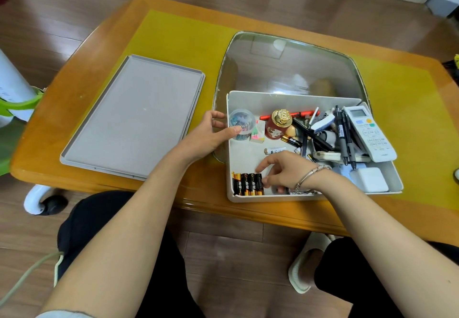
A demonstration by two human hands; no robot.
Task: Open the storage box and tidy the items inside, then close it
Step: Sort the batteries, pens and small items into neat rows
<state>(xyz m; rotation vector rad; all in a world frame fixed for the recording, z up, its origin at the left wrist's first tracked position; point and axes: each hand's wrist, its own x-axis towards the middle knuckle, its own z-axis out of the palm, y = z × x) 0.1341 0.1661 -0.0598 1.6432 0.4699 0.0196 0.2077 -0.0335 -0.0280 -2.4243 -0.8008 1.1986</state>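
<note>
Setting: a home living room. Indicators: a low wooden coffee table [74,123] with a yellow mat [178,41] on polished wood-plank flooring [62,14]. Household odds and ends lie right of the right hand [285,171]: an air-conditioner remote [370,133] and pens [344,138]. Batteries [248,184] touch its fingertips. A house slipper [304,268] rests below the table.

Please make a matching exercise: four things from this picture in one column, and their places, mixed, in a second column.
Things:
1. lid
2. batteries
3. remote control
4. jar of clips

Places:
A. right side of the storage box
B. near left corner of the box
C. on the table, left of the box
D. far left corner of the box

Pairs: 1-C, 2-B, 3-A, 4-D
</note>
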